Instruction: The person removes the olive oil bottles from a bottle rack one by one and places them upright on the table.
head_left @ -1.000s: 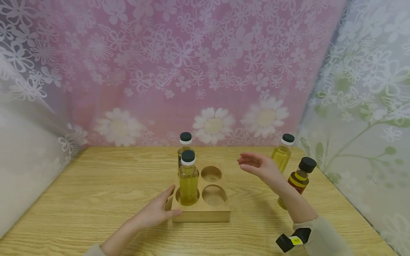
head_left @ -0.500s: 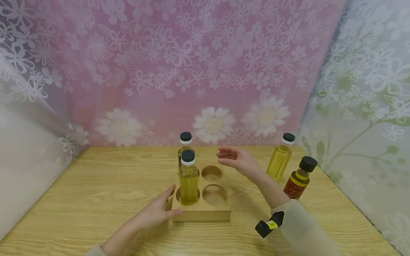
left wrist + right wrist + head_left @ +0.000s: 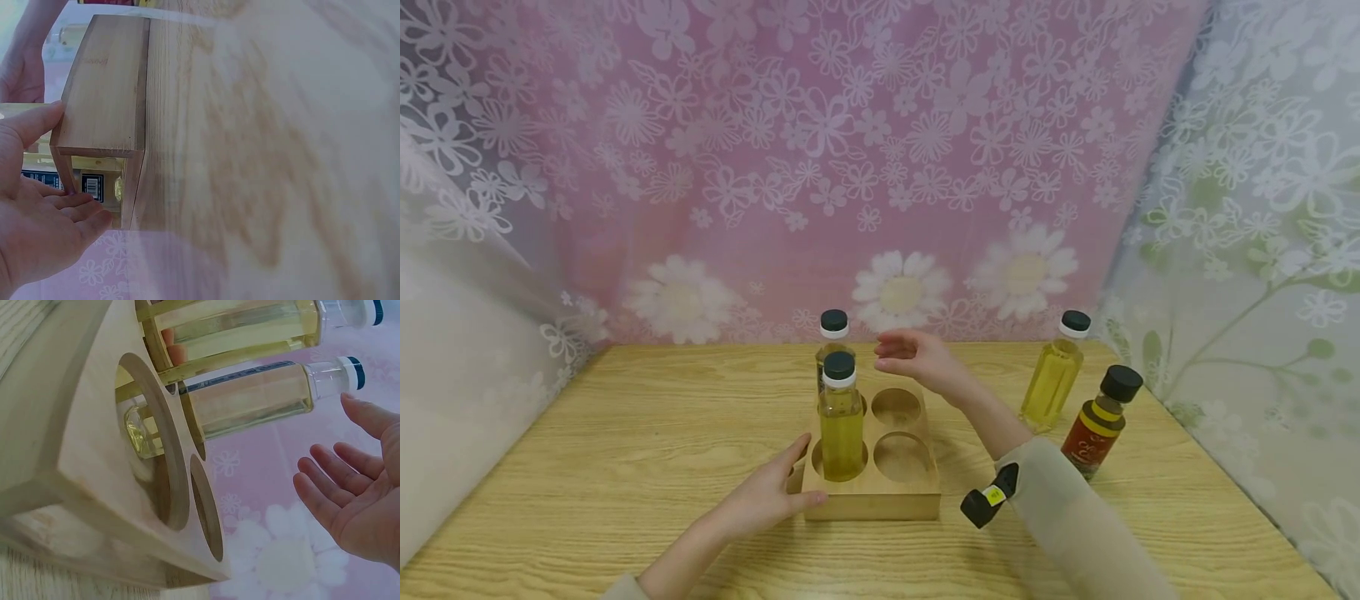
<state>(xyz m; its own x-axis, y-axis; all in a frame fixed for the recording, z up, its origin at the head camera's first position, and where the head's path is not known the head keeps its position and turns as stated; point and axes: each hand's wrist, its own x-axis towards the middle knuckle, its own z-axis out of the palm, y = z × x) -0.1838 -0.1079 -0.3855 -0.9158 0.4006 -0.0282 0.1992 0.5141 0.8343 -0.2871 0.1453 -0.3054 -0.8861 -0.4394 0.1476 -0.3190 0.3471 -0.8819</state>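
Observation:
A wooden bottle rack (image 3: 871, 507) with round holes stands mid-table. Its two left holes hold upright bottles of yellow oil, a front bottle (image 3: 841, 433) and a back bottle (image 3: 834, 329) partly hidden behind it. My left hand (image 3: 763, 498) grips the rack's left front corner, thumb at the front edge and fingers by the side opening (image 3: 100, 187). Over the back right of the rack, my right hand (image 3: 921, 362) hovers with fingers loosely bent and nothing in it. In the right wrist view its thumb comes near the back bottle's dark cap (image 3: 355, 373); contact cannot be told.
Right of the rack stand another yellow oil bottle (image 3: 1054, 379) and a darker bottle with a red label and black cap (image 3: 1093, 437). Two right-hand rack holes, one a front hole (image 3: 901, 458), contain no bottle. A flowered curtain (image 3: 880, 167) closes off the table's back.
My right hand has moved left, away from the two bottles at the right, to beside the back bottle in the rack. My left hand and the rack have stayed put.

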